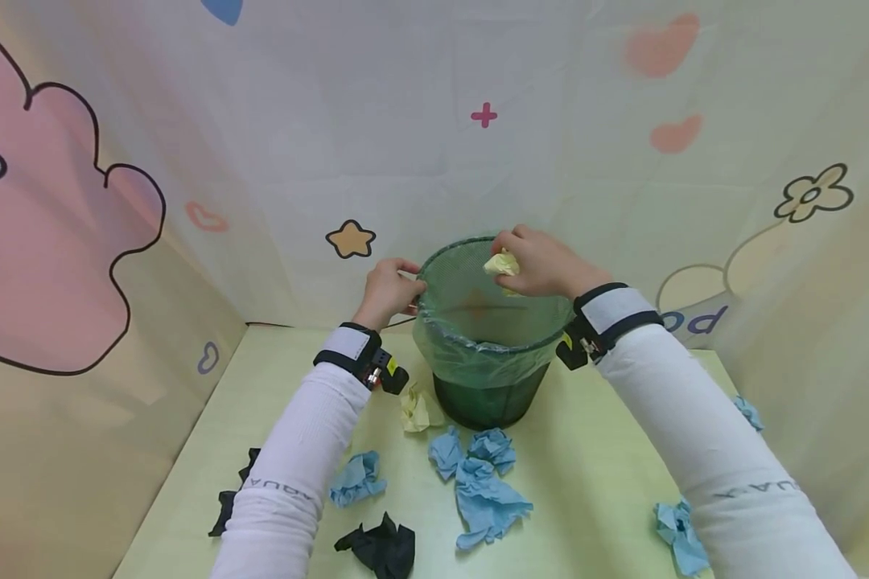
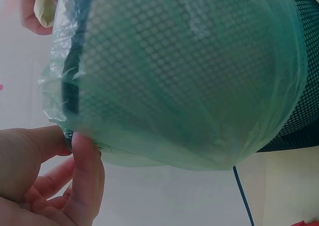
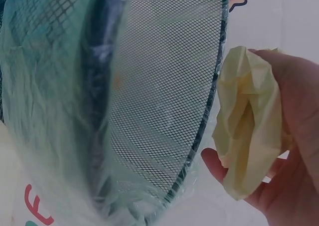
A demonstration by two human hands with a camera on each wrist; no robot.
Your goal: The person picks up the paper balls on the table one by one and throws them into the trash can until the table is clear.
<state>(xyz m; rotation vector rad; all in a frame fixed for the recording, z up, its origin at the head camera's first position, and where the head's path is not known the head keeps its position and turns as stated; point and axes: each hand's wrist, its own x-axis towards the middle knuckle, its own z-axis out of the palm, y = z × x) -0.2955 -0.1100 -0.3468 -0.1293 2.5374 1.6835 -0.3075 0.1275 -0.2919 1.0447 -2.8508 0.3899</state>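
A dark mesh wastebasket (image 1: pixel 488 402) stands at the back of the table, lined with a thin green plastic bag (image 1: pixel 449 346) folded over its rim. At the rim's left side my left hand (image 1: pixel 389 291) pinches the bag-covered edge between thumb and fingers, as the left wrist view shows closely. My right hand (image 1: pixel 543 261) holds a crumpled yellow paper (image 3: pixel 246 121) over the right part of the basket's opening. In the right wrist view, the thumb and fingers curl round that paper, beside the rim.
Crumpled blue papers (image 1: pixel 488 498) lie in front of the basket, with another yellow paper (image 1: pixel 416 408) by its base. Black papers (image 1: pixel 384 547) are nearer and to the left. More blue paper (image 1: pixel 681 535) lies at the right. A patterned curtain (image 1: pixel 405 121) hangs behind the table.
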